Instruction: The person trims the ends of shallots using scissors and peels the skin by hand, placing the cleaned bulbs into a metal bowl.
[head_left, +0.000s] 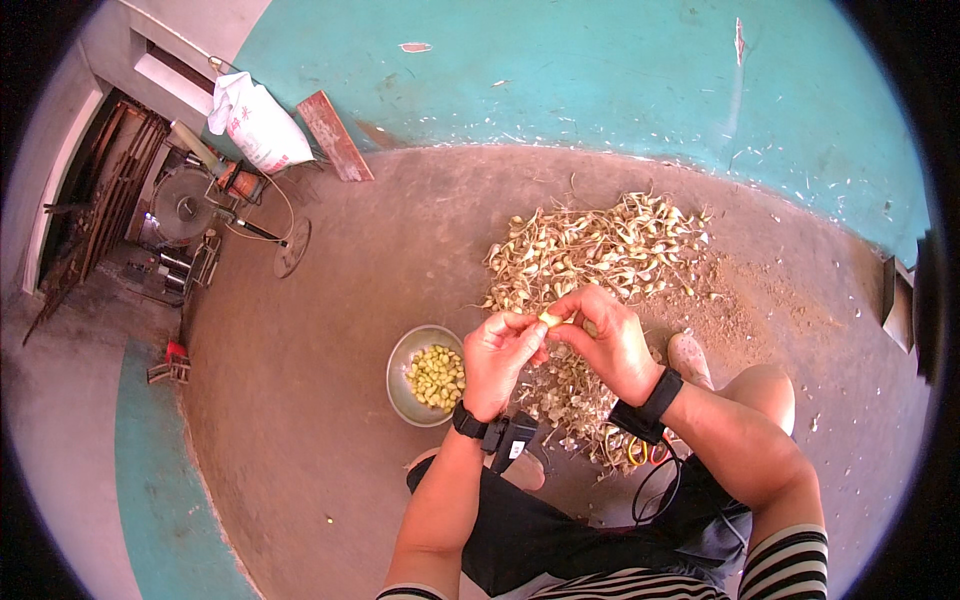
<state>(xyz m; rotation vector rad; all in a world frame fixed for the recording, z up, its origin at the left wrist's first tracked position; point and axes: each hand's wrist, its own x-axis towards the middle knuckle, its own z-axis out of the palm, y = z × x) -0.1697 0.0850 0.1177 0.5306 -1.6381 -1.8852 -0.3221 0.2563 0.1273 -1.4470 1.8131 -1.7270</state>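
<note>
Between the fingertips of both hands is a pale yellow-green bulb (550, 319). My left hand (501, 352) pinches it from the left, and my right hand (604, 334) grips its other side; another small bulb seems tucked in the right fingers. Below and left of the hands, a metal bowl (400, 352) holds many peeled yellow-green bulbs (435, 377). A heap of unpeeled bulbs with dry stalks (592, 247) lies on the floor beyond the hands. Under the wrists spreads a pile of papery skins (574, 397), with scissors with yellow and orange handles (637, 451) at its lower edge.
Loose soil (757, 292) is scattered right of the heap. Shod feet flank the skins. At the upper left stand a fan (184, 206), a white woven sack (262, 127) bearing writing and a wooden board (335, 136). A turquoise-painted wall (600, 82) runs along the far side.
</note>
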